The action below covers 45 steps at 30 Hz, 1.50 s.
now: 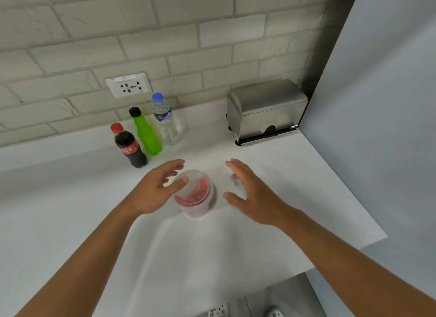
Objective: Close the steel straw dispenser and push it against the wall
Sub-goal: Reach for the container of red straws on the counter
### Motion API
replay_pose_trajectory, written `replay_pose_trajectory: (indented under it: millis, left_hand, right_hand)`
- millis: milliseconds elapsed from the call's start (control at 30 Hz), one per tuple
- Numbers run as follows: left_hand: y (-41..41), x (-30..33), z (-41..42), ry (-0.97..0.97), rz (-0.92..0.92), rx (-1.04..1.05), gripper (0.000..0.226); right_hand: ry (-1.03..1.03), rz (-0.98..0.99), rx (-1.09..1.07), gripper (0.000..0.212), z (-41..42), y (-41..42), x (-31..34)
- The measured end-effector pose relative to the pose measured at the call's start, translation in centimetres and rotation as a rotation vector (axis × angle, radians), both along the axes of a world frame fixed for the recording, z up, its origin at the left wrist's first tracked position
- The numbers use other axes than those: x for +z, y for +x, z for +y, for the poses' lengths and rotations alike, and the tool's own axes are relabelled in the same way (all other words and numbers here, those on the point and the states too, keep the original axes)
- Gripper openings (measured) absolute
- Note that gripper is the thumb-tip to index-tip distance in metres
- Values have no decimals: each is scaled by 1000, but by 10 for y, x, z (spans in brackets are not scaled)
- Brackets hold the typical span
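Observation:
The steel straw dispenser stands at the back right of the white counter, its lid down, close to the brick wall and against the grey side panel. My left hand hovers with fingers spread over the left rim of a clear plastic cup holding red straws. My right hand is open, fingers apart, just right of the cup and not touching it. Both hands are well in front of the dispenser.
Three bottles stand at the back left of centre: a cola bottle, a green bottle and a clear water bottle. A wall socket sits above them. The counter edge drops off at the lower right.

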<state>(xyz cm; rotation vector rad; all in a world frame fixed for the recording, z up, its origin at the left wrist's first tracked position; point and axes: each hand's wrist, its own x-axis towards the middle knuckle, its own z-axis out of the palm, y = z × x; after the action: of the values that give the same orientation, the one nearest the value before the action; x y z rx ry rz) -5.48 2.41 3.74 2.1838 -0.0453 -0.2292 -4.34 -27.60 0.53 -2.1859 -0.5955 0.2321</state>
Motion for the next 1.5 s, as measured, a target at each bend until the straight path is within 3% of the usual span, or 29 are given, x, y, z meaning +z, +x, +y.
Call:
replay_pose_trajectory:
  millis: [133, 233, 367, 700, 1500]
  left_hand:
    - [-29, -19, 11, -36, -8, -42, 92]
    - [-39, -34, 14, -60, 3, -59, 102]
    - [-41, -47, 14, -96, 2, -82, 95]
    - [-13, -58, -3, -148, -104, -85, 71]
    - [196, -53, -37, -71, 14, 37, 90]
  right_hand:
    - [-48, -19, 25, 76, 31, -23, -11]
    - [-93, -31, 38, 71, 47, -34, -19]
    - [-101, -84, -35, 49, 60, -44, -26]
    - [-56, -150, -256, 40, 67, -22, -28]
    - [-96, -107, -362, 36, 64, 168, -6]
